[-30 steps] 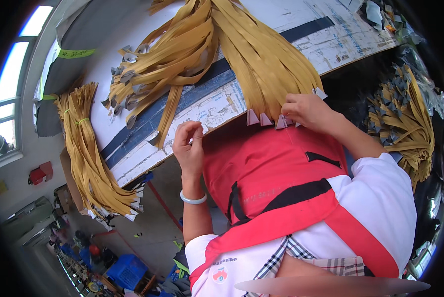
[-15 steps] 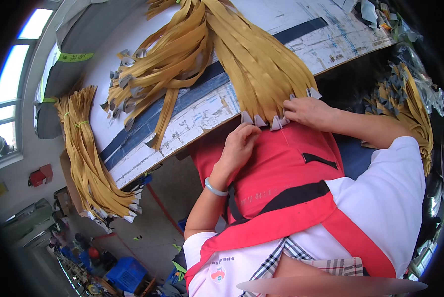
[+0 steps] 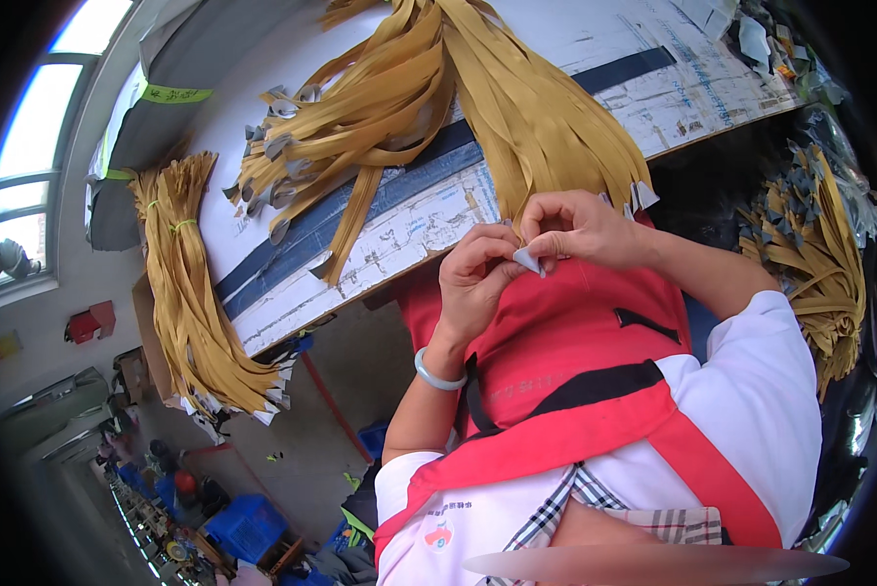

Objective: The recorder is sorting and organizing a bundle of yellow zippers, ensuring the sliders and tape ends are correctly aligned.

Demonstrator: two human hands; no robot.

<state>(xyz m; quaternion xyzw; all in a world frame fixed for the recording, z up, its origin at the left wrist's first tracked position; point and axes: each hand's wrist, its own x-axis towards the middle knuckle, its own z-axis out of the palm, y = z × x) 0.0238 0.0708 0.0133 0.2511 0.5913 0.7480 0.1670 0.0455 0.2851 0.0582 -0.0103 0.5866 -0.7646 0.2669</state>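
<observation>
In the head view, the left hand (image 3: pixel 472 281) and right hand (image 3: pixel 595 231) both pinch a pale-grey, pointed folded tip (image 3: pixel 527 260) between thumb and fingers, just beyond the front edge of the scuffed, peeling white tabletop (image 3: pixel 436 213). Flat golden fabric straps (image 3: pixel 546 122) fan down to that edge; a looser, looping bundle (image 3: pixel 360 122) lies left of them, ends curled

Strap bundles (image 3: pixel 552 122) (and a scuffed worktable (image 3: pixel 717 93)) mark a workshop.
</observation>
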